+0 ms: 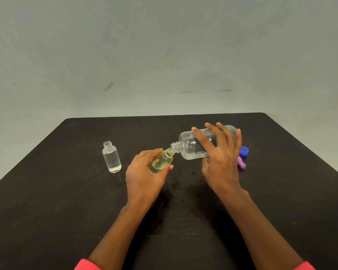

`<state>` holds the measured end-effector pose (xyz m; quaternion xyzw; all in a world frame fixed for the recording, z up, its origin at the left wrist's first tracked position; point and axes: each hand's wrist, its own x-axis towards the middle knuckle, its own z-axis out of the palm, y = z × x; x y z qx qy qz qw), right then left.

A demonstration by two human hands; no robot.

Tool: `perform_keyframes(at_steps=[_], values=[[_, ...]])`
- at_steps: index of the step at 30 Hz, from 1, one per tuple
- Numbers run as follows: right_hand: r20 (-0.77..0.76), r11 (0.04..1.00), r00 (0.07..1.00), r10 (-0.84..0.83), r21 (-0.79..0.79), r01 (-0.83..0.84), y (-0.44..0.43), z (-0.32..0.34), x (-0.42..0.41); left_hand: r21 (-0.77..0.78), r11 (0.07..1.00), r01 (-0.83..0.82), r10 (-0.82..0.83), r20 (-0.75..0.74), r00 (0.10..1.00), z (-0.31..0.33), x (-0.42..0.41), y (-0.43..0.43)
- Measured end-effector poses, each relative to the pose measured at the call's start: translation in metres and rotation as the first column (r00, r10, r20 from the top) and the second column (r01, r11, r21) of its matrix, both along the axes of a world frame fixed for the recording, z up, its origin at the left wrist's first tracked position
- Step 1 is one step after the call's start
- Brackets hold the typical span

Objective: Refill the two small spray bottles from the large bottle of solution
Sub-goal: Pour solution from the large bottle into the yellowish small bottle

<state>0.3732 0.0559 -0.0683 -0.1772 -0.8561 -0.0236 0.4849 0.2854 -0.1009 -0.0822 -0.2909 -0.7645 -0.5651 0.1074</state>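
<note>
My right hand (220, 152) grips the large clear bottle (193, 145), tipped almost flat with its open neck pointing left. Its neck meets the mouth of a small yellowish spray bottle (163, 159), which my left hand (144, 172) holds tilted above the table. A second small clear bottle (112, 157) stands upright and uncapped to the left, with clear liquid in it.
A blue cap (244, 151) and a purple spray top (242, 163) lie on the dark table (66, 211) just behind my right hand. The table's far edge runs close behind the bottles, with a grey wall beyond.
</note>
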Motion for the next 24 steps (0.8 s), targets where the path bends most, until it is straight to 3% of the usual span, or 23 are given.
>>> perform_keyframes(at_steps=[24], values=[[0.006, 1.000, 1.000, -0.003, 0.003, 0.003, 0.0004, -0.0007, -0.0008, 0.001, 1.000, 0.000, 0.000, -0.009, 1.000, -0.0028, -0.0021, 0.0006]])
